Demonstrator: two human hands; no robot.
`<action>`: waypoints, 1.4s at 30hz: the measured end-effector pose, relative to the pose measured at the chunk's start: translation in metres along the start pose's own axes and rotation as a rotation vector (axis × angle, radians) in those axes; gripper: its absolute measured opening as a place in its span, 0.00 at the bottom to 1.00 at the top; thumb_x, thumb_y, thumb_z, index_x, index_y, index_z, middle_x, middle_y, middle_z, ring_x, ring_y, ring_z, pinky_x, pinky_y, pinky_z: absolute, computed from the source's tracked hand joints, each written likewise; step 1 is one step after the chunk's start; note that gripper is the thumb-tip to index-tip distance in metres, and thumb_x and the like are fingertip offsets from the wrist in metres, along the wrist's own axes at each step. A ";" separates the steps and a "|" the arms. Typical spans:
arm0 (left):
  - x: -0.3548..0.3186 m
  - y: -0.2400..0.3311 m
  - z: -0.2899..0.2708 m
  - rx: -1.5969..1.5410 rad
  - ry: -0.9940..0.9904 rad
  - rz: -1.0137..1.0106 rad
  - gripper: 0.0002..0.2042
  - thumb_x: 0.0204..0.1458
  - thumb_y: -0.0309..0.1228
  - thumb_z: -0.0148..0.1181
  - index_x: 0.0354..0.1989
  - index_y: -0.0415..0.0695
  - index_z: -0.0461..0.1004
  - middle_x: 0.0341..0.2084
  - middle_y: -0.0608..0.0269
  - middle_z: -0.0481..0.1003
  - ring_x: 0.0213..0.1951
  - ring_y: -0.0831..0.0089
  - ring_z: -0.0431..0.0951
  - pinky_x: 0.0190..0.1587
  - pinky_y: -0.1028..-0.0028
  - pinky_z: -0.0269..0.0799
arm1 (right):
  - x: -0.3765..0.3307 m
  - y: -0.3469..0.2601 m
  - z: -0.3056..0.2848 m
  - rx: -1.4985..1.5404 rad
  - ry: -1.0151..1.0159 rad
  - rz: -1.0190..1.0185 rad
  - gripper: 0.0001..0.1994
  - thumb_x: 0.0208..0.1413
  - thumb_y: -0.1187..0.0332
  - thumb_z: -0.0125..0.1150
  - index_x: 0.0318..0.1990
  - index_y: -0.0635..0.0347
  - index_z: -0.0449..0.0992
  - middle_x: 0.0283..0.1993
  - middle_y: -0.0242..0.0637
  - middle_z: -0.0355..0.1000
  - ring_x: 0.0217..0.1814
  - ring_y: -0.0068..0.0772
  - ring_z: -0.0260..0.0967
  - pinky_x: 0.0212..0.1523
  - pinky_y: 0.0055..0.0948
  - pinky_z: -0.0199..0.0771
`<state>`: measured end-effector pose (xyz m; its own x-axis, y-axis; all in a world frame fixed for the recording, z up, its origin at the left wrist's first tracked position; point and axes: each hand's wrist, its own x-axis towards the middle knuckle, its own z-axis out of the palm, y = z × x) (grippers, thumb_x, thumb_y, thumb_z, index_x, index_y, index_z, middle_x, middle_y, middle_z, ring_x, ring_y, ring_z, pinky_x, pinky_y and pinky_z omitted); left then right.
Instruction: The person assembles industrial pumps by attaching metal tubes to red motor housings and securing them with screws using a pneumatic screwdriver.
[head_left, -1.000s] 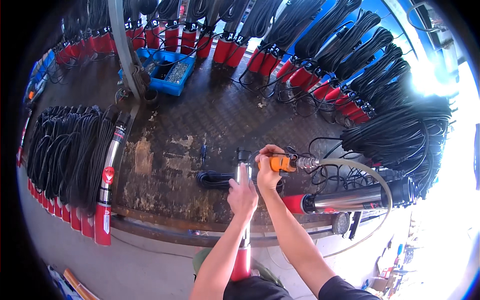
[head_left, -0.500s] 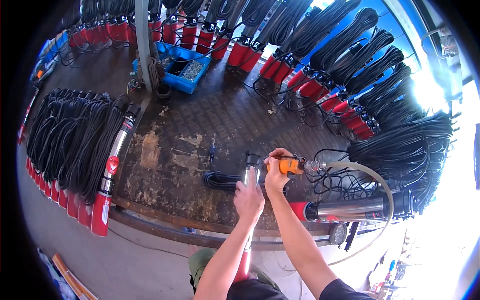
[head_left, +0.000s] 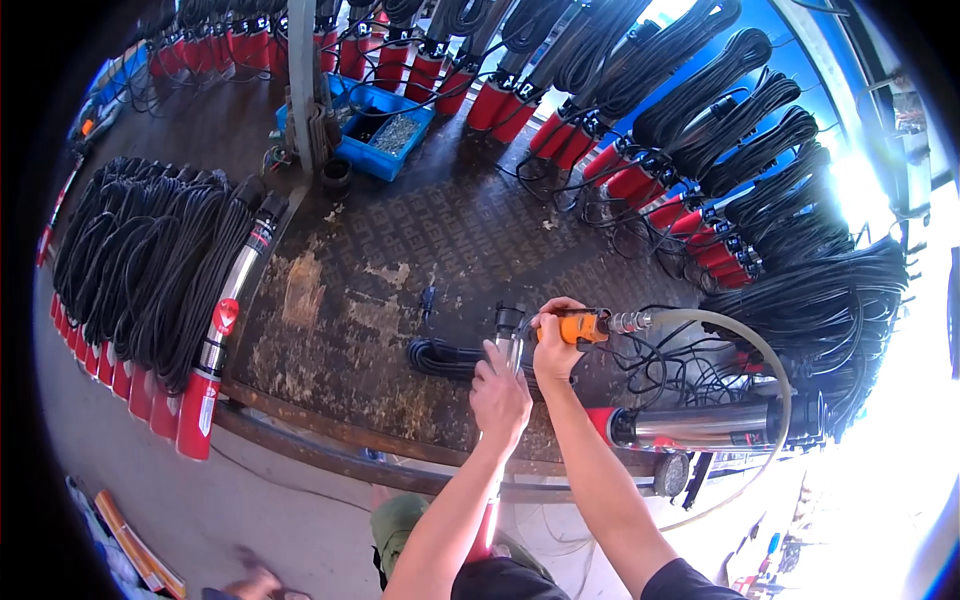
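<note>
Head view, near to far: left hand (head_left: 500, 398) clamped around upright steel pump tube (head_left: 509, 345) at bench edge, right hand (head_left: 556, 340) gripping orange air tool (head_left: 578, 326) against its top, both unmoved since a second ago, work apparently continuing; blue parts bin (head_left: 385, 135) beyond.

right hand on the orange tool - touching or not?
Touching. The head view shows the right hand with its fingers wrapped around the orange tool, no gap visible between them.
</note>
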<state>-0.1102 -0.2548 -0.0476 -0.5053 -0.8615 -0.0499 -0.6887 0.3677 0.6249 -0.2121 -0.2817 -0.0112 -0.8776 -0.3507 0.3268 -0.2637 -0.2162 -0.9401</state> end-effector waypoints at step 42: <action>-0.151 0.109 -0.234 -1.282 -0.219 0.593 0.23 0.57 0.44 0.61 0.49 0.35 0.71 0.46 0.53 0.72 0.48 0.64 0.75 0.53 0.66 0.70 | -0.162 -0.185 -0.107 -0.317 0.130 -0.257 0.08 0.52 0.76 0.65 0.38 0.61 0.74 0.37 0.37 0.73 0.35 0.26 0.73 0.35 0.29 0.74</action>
<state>0.0132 -0.1666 0.2103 -0.6972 -0.5811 0.4198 0.5271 -0.0188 0.8496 -0.0634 -0.0877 0.0993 -0.8051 -0.1996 0.5586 -0.5727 0.0162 -0.8196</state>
